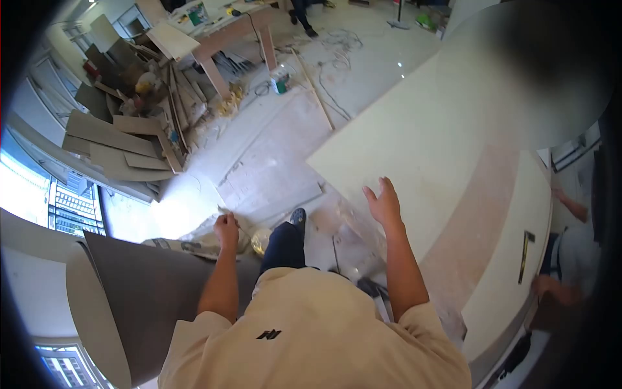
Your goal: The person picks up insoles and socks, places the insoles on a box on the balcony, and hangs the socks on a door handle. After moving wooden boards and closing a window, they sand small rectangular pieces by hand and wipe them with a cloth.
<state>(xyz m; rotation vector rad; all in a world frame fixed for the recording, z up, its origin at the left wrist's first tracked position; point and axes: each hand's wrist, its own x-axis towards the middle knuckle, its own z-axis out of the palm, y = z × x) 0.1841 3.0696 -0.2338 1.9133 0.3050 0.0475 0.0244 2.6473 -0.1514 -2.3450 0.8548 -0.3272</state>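
Observation:
My right hand (385,204) is over the near left part of a large pale board (414,142), its fingers spread and nothing held. Whether it touches the surface I cannot tell. On the left, my left hand (226,230) has its fingers curled together above crumpled plastic and cloth (201,246) on the floor. A small pale bit shows at its fingertips, too small to name. Just below that hand lies a big dark grey sheet (149,292). Toward the right edge of the pale board rests a black and yellow tool (525,258).
A co-worker (576,253) is at the board's right edge. Scrap panels (116,146) are piled at the left. A workbench (223,39) stands at the back, with a bucket (280,80), a long strip (313,91) and cables on the floor. Another person's legs (302,16) show behind.

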